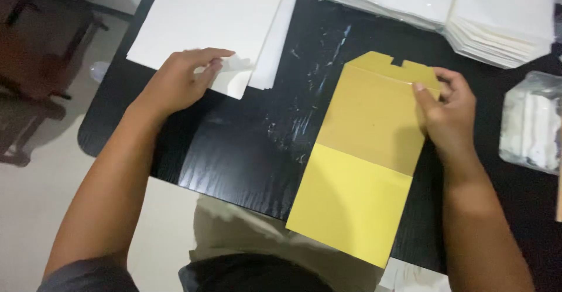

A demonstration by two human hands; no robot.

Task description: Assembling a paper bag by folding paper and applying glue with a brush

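A flat yellow and brown cardboard sleeve (360, 163) lies on the black table (246, 145), its near end hanging over the front edge. My right hand (448, 113) pinches the sleeve's far right corner near its notched flap. My left hand (178, 81) rests on the near corner of a stack of white sheets (205, 16) at the far left, with fingers curled on the top sheet.
Stacks of white folded sheets in clear wrap (445, 5) lie along the far right of the table. A clear bag of white items (533, 122) sits at the right edge. A dark wooden piece of furniture (35, 52) stands on the pale floor at the left.
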